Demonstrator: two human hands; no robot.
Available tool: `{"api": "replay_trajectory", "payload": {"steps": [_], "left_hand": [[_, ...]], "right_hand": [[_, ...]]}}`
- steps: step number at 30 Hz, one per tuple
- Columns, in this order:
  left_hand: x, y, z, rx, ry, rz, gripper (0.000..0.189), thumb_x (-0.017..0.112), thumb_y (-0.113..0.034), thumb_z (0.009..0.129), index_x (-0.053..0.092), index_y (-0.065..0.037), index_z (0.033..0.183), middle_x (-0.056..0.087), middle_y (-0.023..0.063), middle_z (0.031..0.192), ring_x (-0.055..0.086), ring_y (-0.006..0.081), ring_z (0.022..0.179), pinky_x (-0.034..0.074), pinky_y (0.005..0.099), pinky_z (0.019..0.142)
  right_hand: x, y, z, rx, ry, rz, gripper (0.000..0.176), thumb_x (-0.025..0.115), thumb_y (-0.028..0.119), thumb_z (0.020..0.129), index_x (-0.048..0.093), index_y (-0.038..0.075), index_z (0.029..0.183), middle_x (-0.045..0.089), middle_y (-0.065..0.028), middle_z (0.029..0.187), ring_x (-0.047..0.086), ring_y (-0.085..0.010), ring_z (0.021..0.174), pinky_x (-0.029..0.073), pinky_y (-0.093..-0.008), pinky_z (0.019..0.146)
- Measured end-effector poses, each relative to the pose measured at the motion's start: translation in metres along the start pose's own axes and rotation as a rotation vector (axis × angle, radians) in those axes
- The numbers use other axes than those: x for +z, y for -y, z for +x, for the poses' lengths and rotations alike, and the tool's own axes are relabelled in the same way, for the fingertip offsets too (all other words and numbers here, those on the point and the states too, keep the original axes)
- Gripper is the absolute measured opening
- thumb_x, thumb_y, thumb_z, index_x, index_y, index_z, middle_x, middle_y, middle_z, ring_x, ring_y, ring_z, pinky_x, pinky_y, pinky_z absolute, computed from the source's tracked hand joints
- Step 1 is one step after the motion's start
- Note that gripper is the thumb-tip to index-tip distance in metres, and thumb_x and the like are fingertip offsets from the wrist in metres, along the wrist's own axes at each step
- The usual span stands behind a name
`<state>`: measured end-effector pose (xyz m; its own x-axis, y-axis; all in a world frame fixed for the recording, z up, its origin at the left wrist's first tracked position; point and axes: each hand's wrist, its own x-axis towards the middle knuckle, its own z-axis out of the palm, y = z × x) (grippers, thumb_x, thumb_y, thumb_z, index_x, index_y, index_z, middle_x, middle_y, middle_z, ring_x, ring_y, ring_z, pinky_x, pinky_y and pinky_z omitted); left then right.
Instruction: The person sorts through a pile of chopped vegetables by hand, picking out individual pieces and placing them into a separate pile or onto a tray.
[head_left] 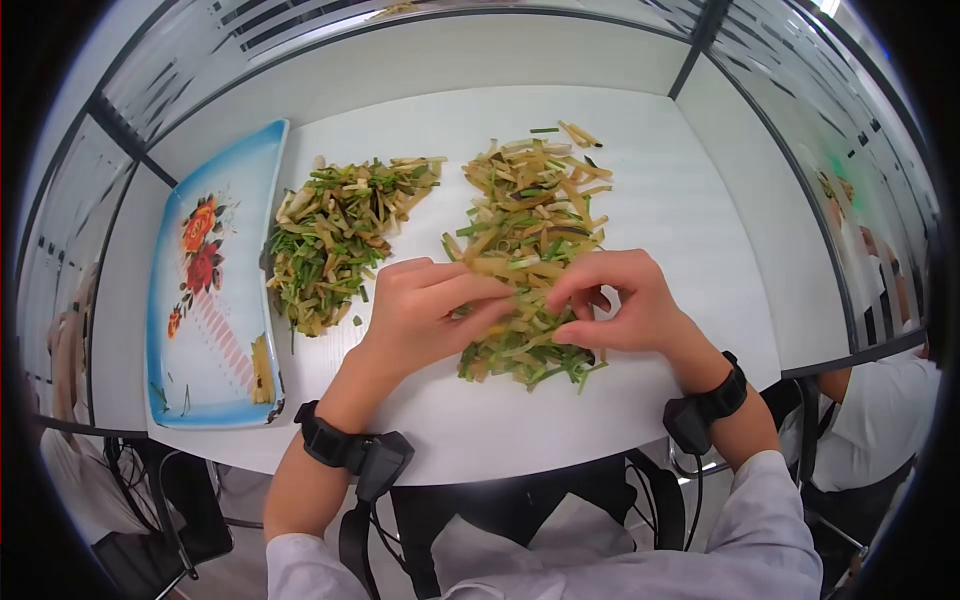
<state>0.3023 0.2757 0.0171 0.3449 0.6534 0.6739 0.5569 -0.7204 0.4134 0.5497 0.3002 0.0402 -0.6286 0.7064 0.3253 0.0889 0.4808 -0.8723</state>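
Note:
A long heap of yellowish and green vegetable strips (530,220) lies on the white table (690,250), running from the back down to the near middle. My left hand (425,310) rests on the heap's near part, fingers curled and pinching some strips. My right hand (620,300) meets it from the right, its fingertips also closed on strips. A second heap of strips (335,240), greener, lies to the left, apart from both hands.
A blue-rimmed rectangular plate (225,260) with a red flower print lies at the table's left, a few strips on its near corner. Glass walls surround the table. Another person's arm shows at the far right edge.

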Motion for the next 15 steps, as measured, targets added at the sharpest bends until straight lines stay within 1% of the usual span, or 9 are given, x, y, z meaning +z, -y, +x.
{"api": "replay_trajectory", "payload": {"steps": [1, 5, 7, 13, 15], "left_hand": [[-0.001, 0.000, 0.000, -0.004, 0.001, 0.013, 0.013, 0.083, -0.017, 0.070, 0.074, -0.018, 0.079, 0.065, -0.0036, 0.063, 0.056, 0.0145, 0.049, 0.041, 0.0259, 0.048], [0.001, 0.000, 0.000, 0.000, -0.005, 0.021, 0.012, 0.083, -0.019, 0.071, 0.073, -0.018, 0.078, 0.065, -0.0034, 0.062, 0.055, 0.0151, 0.048, 0.041, 0.0267, 0.048], [0.001, 0.000, 0.000, 0.049, 0.003, -0.013, 0.015, 0.084, -0.014, 0.070, 0.074, -0.014, 0.081, 0.064, -0.0013, 0.062, 0.053, 0.0128, 0.048, 0.038, 0.0265, 0.046], [-0.003, 0.000, 0.001, 0.060, 0.007, 0.018, 0.009, 0.081, -0.015, 0.074, 0.073, -0.014, 0.078, 0.063, -0.0015, 0.062, 0.051, 0.0137, 0.046, 0.037, 0.0271, 0.047], [-0.011, 0.001, 0.003, 0.045, 0.009, 0.133, 0.008, 0.080, -0.015, 0.074, 0.074, -0.013, 0.077, 0.063, -0.0006, 0.063, 0.051, 0.0147, 0.047, 0.038, 0.0274, 0.047]], "right_hand": [[0.001, 0.001, 0.000, 0.019, -0.007, 0.000, 0.015, 0.081, 0.006, 0.075, 0.072, 0.006, 0.087, 0.069, 0.0011, 0.078, 0.053, -0.0037, 0.056, 0.040, -0.0194, 0.051], [0.003, -0.004, 0.001, -0.028, -0.053, -0.080, 0.010, 0.079, 0.005, 0.077, 0.073, 0.006, 0.084, 0.067, 0.0011, 0.075, 0.053, -0.0041, 0.056, 0.041, -0.0199, 0.051], [0.002, -0.002, 0.001, 0.030, -0.065, -0.081, 0.006, 0.077, 0.004, 0.079, 0.073, 0.005, 0.082, 0.066, 0.0009, 0.073, 0.053, -0.0044, 0.056, 0.041, -0.0202, 0.051], [0.002, -0.004, 0.002, 0.019, -0.062, -0.117, 0.006, 0.077, 0.004, 0.079, 0.072, 0.005, 0.084, 0.067, 0.0002, 0.073, 0.054, -0.0040, 0.058, 0.042, -0.0199, 0.052], [0.000, -0.012, 0.002, 0.093, -0.171, -0.110, 0.007, 0.076, 0.006, 0.081, 0.072, 0.003, 0.086, 0.068, -0.0004, 0.074, 0.056, -0.0039, 0.060, 0.043, -0.0199, 0.054]]}}
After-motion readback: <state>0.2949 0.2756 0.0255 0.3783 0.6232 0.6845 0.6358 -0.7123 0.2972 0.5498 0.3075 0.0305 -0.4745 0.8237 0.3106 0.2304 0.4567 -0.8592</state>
